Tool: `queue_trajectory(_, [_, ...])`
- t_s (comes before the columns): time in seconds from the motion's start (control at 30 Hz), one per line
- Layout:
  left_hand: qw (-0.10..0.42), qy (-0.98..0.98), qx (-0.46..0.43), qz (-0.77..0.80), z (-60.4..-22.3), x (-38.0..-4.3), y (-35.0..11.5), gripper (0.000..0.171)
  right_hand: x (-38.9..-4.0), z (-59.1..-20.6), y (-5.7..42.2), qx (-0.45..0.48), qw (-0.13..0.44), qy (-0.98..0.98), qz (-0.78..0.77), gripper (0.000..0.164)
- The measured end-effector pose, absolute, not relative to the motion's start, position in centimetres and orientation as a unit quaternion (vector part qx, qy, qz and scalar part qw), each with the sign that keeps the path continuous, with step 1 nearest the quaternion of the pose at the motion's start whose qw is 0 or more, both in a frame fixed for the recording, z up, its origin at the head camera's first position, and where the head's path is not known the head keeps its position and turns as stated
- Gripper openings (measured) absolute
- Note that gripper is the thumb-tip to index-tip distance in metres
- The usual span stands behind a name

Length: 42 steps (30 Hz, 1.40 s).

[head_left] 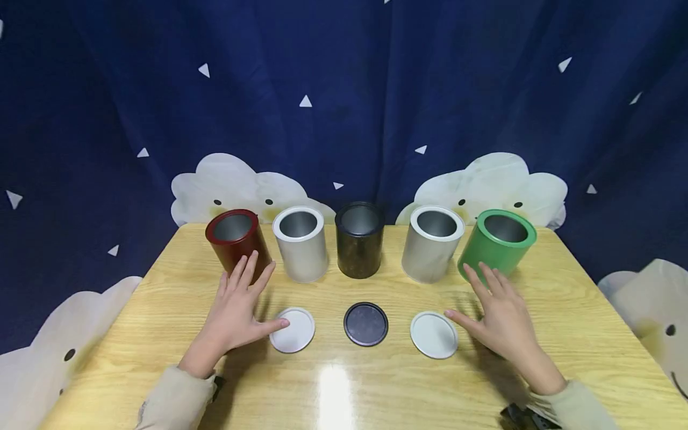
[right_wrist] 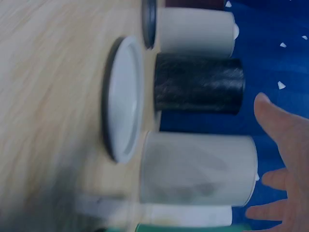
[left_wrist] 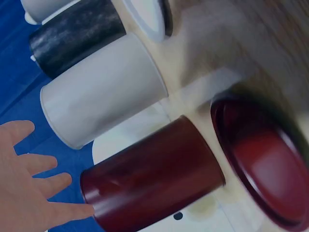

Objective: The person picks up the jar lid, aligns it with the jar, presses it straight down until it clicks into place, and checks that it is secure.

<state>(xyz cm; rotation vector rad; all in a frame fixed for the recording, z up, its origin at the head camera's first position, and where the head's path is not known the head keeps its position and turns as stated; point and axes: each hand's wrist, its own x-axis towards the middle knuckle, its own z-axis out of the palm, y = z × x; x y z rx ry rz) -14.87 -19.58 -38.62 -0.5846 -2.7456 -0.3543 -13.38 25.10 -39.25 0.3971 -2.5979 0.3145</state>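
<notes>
My left hand [head_left: 233, 313] hovers with fingers spread in front of a dark red can [head_left: 239, 248], its thumb over the edge of a white lid [head_left: 295, 334]. A red lid [left_wrist: 270, 159] shows in the left wrist view; the hand hides it in the head view. On the other side, my right hand [head_left: 502, 316] is spread before a green can [head_left: 494, 251], thumb near a second white lid [head_left: 434, 337]. Neither hand holds anything. Between them lies a black lid [head_left: 366, 324].
Two white cans [head_left: 303, 257] [head_left: 430, 254] and a black can [head_left: 359, 254] stand upright and uncovered in a row along the back of the wooden table [head_left: 279, 394]. Behind hangs a dark blue curtain [head_left: 344, 89] with white triangles and cloud shapes.
</notes>
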Motion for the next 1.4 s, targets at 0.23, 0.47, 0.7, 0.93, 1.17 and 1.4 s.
queue_trajectory(0.23, [0.212, -0.934, -0.243, -0.154, -38.0, -14.3, -21.2, 0.097, -13.3, -38.3, 23.2, 0.171, 0.243, -0.942, 0.158, 0.077])
queue_trajectory(0.47, [0.213, -0.924, -0.253, -0.19, -37.8, -14.2, -22.6, 0.096, -13.6, -37.6, 21.3, 0.192, 0.225, -0.935, 0.196, 0.069])
queue_trajectory(0.7, [0.183, -0.919, -0.254, -0.239, -37.8, -13.9, -24.0, 0.096, -14.2, -37.8, 19.0, 0.237, 0.229, -0.916, 0.229, 0.067])
queue_trajectory(0.93, [0.163, -0.92, -0.252, -0.252, -37.8, -13.6, -25.2, 0.096, -14.7, -37.9, 16.3, 0.252, 0.208, -0.912, 0.247, 0.067])
queue_trajectory(1.17, [0.146, -0.922, -0.256, -0.249, -37.8, -13.4, -26.8, 0.094, -15.1, -37.9, 13.5, 0.268, 0.168, -0.908, 0.274, 0.067])
queue_trajectory(1.4, [0.149, -0.92, -0.26, -0.253, -38.1, -13.2, -28.4, 0.094, -15.4, -37.8, 10.7, 0.289, 0.157, -0.902, 0.279, 0.065])
